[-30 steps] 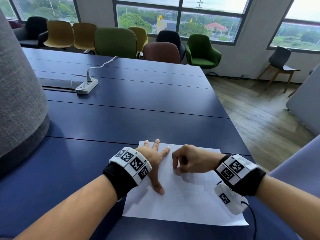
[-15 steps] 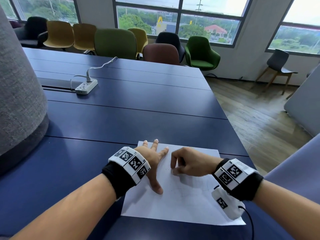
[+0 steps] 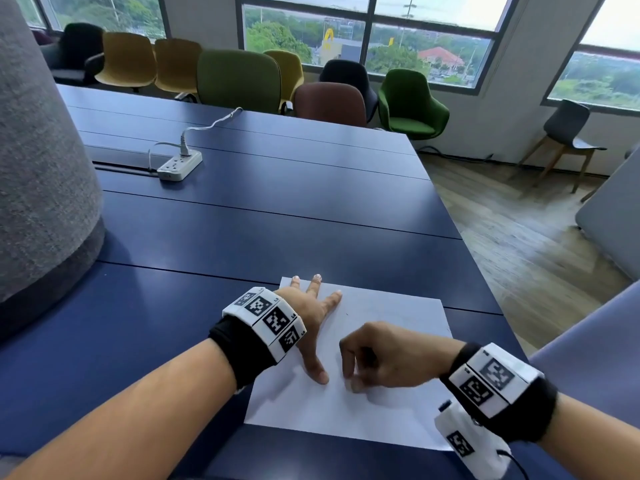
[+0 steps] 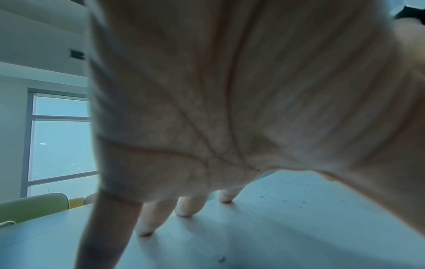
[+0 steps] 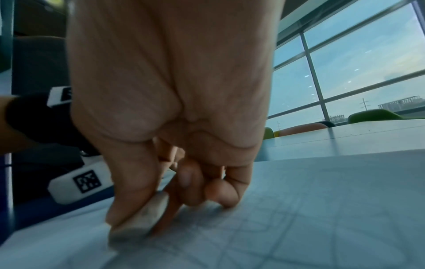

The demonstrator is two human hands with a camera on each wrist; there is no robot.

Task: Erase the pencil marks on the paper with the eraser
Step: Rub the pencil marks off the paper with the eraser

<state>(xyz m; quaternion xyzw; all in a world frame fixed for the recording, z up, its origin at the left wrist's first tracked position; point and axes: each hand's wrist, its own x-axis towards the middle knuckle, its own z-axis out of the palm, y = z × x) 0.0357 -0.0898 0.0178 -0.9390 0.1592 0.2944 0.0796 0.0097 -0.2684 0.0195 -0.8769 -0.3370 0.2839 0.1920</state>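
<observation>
A white sheet of paper (image 3: pixel 388 414) lies on the dark blue table (image 3: pixel 242 244) near its front edge. Faint pencil grid lines (image 5: pixel 287 227) cross the sheet in the right wrist view. My left hand (image 3: pixel 311 313) lies spread flat on the sheet's left part, its fingertips (image 4: pixel 184 213) pressing down on it. My right hand (image 3: pixel 377 355) pinches a small worn whitish eraser (image 5: pixel 140 218) between thumb and fingers, its tip against the paper, close to the left thumb. The head view hides the eraser under the fingers.
A white power strip (image 3: pixel 179 165) with its cable lies far back on the left. A grey fabric column (image 3: pixel 41 168) stands at the left. Coloured chairs (image 3: pixel 239 81) line the far side. The table's right edge (image 3: pixel 460 237) drops to wooden floor.
My right hand has slid toward me and slightly left across the sheet, ending beside the left thumb. The left hand has stayed pressed flat in the same place.
</observation>
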